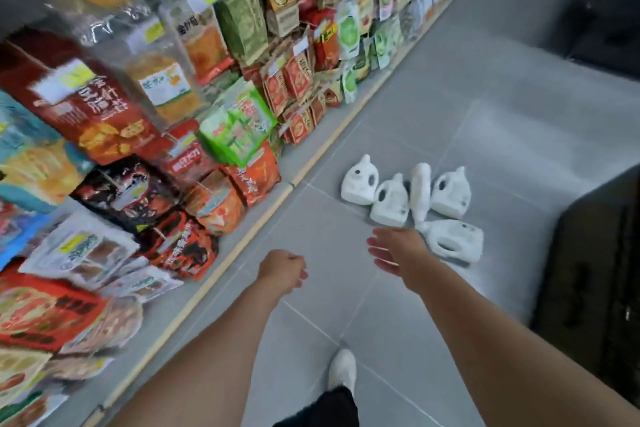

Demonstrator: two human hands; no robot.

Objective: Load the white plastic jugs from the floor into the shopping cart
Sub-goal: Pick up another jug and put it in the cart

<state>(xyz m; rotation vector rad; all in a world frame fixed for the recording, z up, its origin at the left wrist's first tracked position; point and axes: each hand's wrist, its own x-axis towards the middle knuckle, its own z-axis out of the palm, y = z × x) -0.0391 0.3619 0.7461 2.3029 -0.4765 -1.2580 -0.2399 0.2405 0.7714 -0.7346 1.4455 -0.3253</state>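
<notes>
Two bare forearms, entering from the bottom edge; below them, one white shoe on the floor.

Left hand: fingers curled into a fist, holding nothing; well apart from the jugs.

Right hand: fingers straight and slightly spread, empty; the nearer hand to the task's things.

Nearest jug: white plastic, matte, squat body with a moulded loop handle; lies on its side on the floor. Its long axis runs across the view, neck end toward the right hand, base away to the right. It lies beyond the back of the hand, not ahead of the fingertips (the hand would have to turn right and drop to reach the handle, by this reading). No contact is visible.

Standing jugs, four, in a row just behind: one at the left, a second, a narrow one seen edge-on, a fourth. All upright, close together or touching.

Floor: grey tile, smooth, pale grout lines.

Shelving: left side, packed with glossy snack bags, blurred.

Dark unit: right edge; whether it is the shopping cart cannot be told.
</notes>
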